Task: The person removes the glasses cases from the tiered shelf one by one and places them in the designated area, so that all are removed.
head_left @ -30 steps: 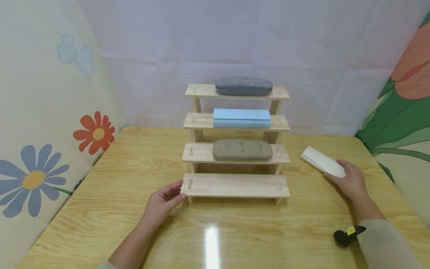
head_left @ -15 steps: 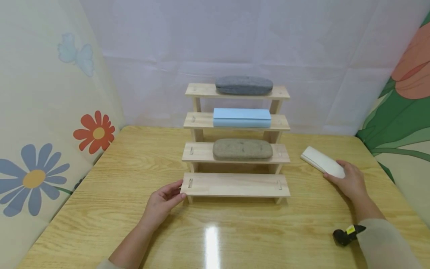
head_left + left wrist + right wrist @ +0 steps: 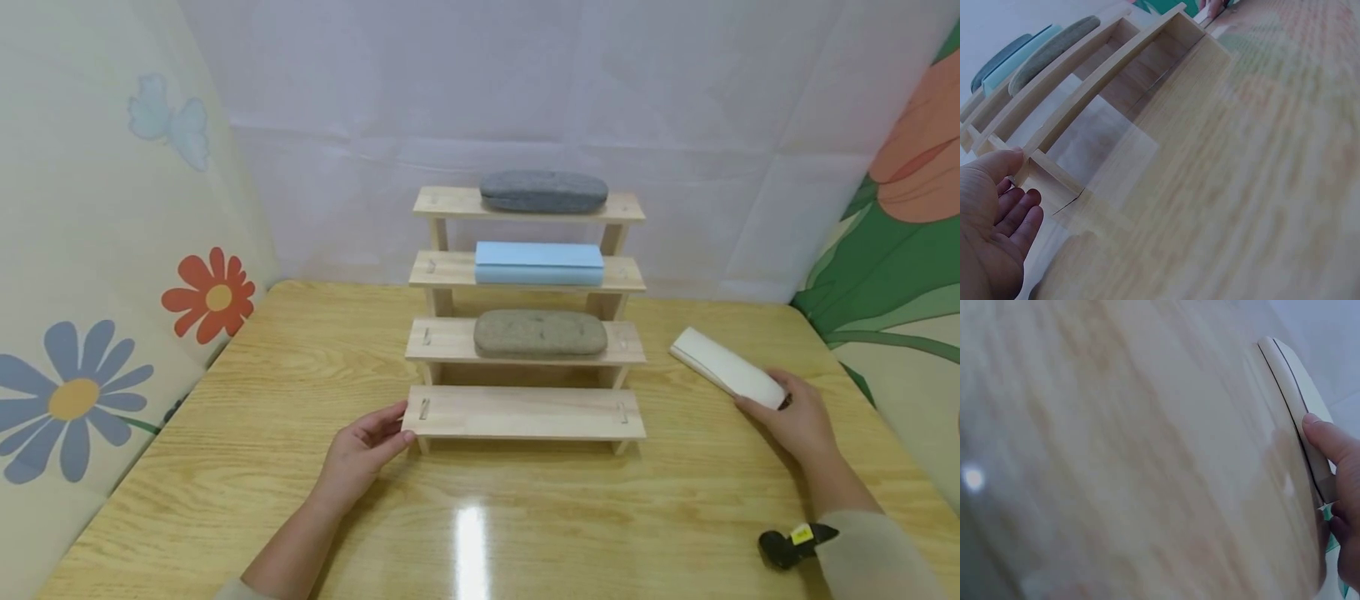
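Note:
A wooden stepped display stand [image 3: 525, 415] stands mid-table in the head view. My left hand [image 3: 365, 454] pinches the left end of its lowest shelf, thumb in front; the left wrist view shows the other fingers loosely bent off the wood. On the right, a white glasses case [image 3: 723, 364] lies slantwise on the table. My right hand [image 3: 798, 417] holds its near end, the thumb along one side and fingers at the other. Upper shelves bear a grey glasses case [image 3: 543, 192], a light blue glasses case [image 3: 538, 263] and a brownish-grey glasses case [image 3: 540, 333].
Beneath everything is a wood-grain table [image 3: 247, 417]. A pale cloth backdrop [image 3: 337, 208] hangs behind the stand, and flower-printed panels flank both sides. A black device [image 3: 795, 543] with a yellow label sits at the right sleeve.
My right hand has slid slightly back and toward the lower right along the white glasses case, uncovering more of its near end. The left hand and stand stay put.

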Motion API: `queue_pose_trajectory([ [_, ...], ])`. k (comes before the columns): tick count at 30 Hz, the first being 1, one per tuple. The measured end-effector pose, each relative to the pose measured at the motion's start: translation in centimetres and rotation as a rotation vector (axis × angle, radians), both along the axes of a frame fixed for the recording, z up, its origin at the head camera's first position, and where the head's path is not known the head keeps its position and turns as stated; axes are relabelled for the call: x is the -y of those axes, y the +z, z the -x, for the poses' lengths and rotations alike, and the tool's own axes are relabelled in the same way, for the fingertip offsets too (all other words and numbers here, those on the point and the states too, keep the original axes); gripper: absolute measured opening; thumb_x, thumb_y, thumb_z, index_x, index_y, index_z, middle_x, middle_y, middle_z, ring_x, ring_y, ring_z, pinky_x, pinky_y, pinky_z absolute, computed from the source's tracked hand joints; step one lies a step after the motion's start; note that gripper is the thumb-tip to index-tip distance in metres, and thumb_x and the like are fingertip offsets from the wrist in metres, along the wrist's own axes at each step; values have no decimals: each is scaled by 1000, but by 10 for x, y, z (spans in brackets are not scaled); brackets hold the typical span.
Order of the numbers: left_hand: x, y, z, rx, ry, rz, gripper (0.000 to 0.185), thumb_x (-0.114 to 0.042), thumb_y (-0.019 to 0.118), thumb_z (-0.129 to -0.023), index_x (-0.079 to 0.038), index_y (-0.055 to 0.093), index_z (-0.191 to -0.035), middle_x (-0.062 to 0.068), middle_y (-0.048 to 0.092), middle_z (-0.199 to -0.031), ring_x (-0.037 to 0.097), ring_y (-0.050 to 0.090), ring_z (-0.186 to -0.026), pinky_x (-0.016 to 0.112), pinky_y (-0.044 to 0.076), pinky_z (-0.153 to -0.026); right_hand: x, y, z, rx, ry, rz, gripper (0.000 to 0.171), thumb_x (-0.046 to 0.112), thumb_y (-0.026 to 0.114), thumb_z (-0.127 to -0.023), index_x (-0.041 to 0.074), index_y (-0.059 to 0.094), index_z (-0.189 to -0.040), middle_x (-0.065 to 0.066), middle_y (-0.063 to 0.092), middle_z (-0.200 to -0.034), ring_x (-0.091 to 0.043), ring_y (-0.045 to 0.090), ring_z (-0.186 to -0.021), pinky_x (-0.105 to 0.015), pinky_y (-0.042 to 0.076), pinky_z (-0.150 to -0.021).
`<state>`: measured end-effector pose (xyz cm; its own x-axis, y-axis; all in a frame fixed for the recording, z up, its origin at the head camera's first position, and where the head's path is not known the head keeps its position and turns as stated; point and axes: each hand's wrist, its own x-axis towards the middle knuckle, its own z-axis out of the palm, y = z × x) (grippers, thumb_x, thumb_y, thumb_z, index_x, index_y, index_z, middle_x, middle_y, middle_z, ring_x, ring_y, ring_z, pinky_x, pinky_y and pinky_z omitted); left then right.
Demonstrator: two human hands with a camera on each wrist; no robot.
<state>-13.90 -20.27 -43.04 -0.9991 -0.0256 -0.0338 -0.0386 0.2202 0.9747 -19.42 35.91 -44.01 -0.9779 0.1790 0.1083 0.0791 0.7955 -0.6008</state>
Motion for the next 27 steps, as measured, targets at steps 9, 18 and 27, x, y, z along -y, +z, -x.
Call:
queue_pose_trajectory([
  [9,1,2,-1,34,8,10,47,-8,71,-89,4,56,-132,23,58,-135,-5,62,-95,13,54,-84,1,1,1,41,-56,12,86,46,62,-93,-15,29,-145,-43,32,-142,-58,31,-129,-69,30,-105],
  [18,0,1,-1,11,2,7,46,-7,70,-89,5,56,-131,23,58,-135,-5,62,-95,13,54,-83,-1,5,10,50,-124,28,82,41,60,-95,-15,27,-145,-43,34,-141,-57,34,-128,-66,33,-106],
  [27,0,2,-1,29,-1,10,47,-10,71,-89,3,56,-133,21,58,-136,-4,62,-97,13,54,-84,-3,7,17,73,-174,56,81,40,57,-97,-13,23,-148,-41,32,-145,-56,33,-131,-65,32,-108],
])
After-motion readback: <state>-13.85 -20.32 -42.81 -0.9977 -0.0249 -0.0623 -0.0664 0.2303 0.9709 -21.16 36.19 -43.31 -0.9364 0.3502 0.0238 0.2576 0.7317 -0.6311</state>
